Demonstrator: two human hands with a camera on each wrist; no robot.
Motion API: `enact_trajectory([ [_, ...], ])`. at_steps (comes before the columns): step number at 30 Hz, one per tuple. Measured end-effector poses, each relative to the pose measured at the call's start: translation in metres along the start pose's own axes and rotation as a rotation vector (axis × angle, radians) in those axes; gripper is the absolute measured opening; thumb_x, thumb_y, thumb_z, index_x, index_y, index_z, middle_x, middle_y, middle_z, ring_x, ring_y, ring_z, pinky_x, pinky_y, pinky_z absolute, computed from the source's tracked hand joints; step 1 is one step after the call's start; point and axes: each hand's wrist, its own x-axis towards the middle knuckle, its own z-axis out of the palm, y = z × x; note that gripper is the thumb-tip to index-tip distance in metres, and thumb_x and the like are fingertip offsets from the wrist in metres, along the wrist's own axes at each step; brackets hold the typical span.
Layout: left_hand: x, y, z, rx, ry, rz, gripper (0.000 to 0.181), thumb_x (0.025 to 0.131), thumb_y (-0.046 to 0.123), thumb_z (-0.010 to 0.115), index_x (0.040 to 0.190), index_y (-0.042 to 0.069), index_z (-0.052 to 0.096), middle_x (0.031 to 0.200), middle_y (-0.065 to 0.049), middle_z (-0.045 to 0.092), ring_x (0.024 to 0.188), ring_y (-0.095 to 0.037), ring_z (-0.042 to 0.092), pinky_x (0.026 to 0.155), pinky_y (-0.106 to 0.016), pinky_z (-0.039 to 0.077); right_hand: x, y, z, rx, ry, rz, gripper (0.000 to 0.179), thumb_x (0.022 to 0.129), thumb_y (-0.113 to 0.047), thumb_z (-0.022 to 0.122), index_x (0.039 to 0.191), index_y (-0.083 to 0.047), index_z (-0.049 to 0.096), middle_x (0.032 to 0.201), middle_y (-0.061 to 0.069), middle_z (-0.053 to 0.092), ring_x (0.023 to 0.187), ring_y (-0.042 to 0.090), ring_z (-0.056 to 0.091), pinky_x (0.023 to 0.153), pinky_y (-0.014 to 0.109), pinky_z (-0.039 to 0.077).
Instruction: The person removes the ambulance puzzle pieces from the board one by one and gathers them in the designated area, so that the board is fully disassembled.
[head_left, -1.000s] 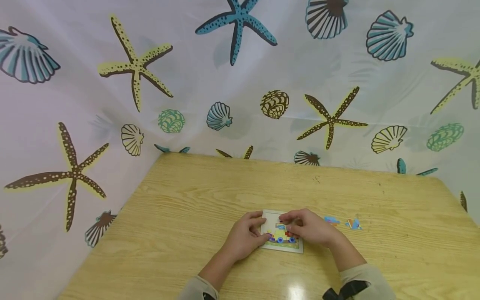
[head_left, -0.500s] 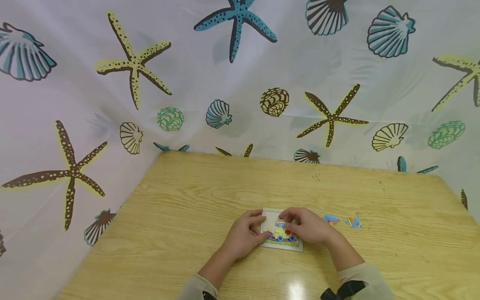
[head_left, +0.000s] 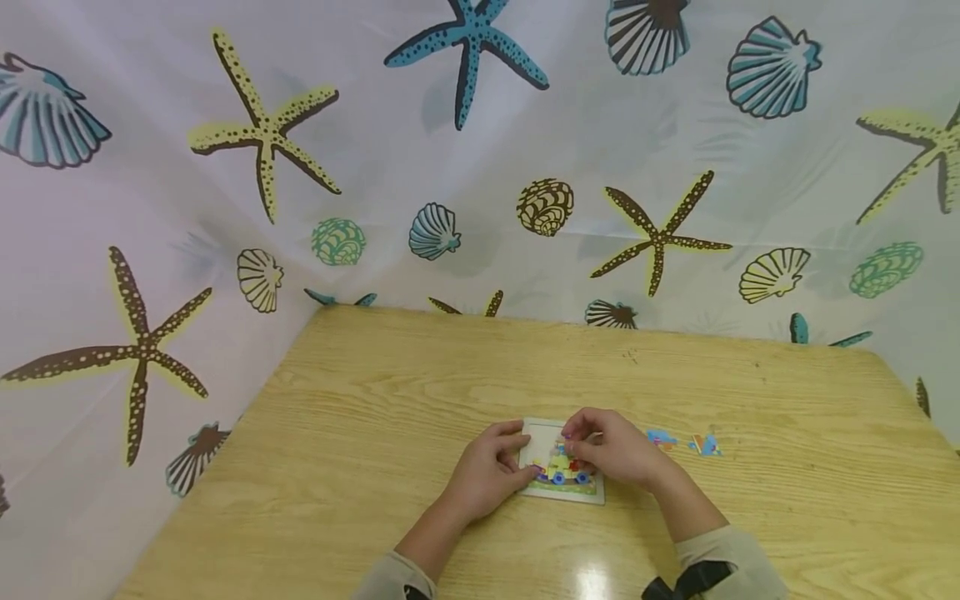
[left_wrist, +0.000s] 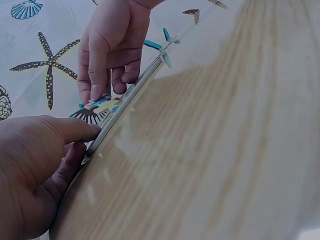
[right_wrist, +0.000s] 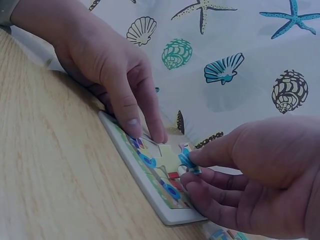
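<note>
A small jigsaw puzzle board (head_left: 564,496) with a pale frame lies on the table, partly filled with a picture of a yellow vehicle on blue wheels. My left hand (head_left: 482,477) holds its left side, the thumb and a finger pressing on the board. Over the board, my right hand (head_left: 624,452) pinches a jigsaw piece (right_wrist: 186,158) between thumb and fingers. Blue, white and a little pink show on that piece, which is tilted close above the picture in the right wrist view. The right fingers hide the board's upper right part.
Loose blue-and-orange jigsaw pieces (head_left: 707,445) lie on the wooden table (head_left: 390,392) to the right of the board, some partly behind the right hand. A white cloth (head_left: 495,167) printed with starfish and shells hangs behind and at the left.
My right hand has risen slightly, and the piece in its fingers has turned, now showing pink. The left hand stays at the board's left side.
</note>
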Motion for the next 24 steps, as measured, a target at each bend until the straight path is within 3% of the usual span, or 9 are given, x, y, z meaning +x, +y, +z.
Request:
enact_trajectory([
  [8,-0.001,-0.001,0.0,0.004,0.007,0.007,0.051,0.087,0.021,0.078,0.13,-0.002,0.064,0.148,-0.011,0.051,0.082,-0.007,0.057,0.071,-0.016,0.051,-0.002,0.002,-0.007,0.016,-0.012,-0.022,0.014,0.098,-0.005,0.06,0.107,0.005,0.06,0.09,0.012,0.06,0.075,0.02,0.063,0.067,0.03,0.057],
  [18,-0.001,-0.002,0.0,0.009,-0.007,0.016,0.051,0.087,0.02,0.078,0.13,-0.003,0.063,0.148,-0.013,0.05,0.083,-0.007,0.057,0.071,-0.016,0.05,-0.008,-0.004,-0.017,0.127,-0.039,0.012,0.032,0.098,-0.01,0.061,0.126,0.007,0.06,0.098,0.017,0.062,0.08,0.023,0.07,0.075,0.037,0.062],
  [24,-0.001,-0.001,-0.001,0.013,-0.003,0.02,0.05,0.087,0.019,0.078,0.129,-0.003,0.063,0.148,-0.013,0.05,0.083,-0.006,0.057,0.072,-0.016,0.05,-0.006,0.002,-0.022,0.153,-0.044,0.014,0.033,0.099,-0.011,0.061,0.127,0.006,0.062,0.099,0.015,0.063,0.083,0.024,0.072,0.077,0.037,0.062],
])
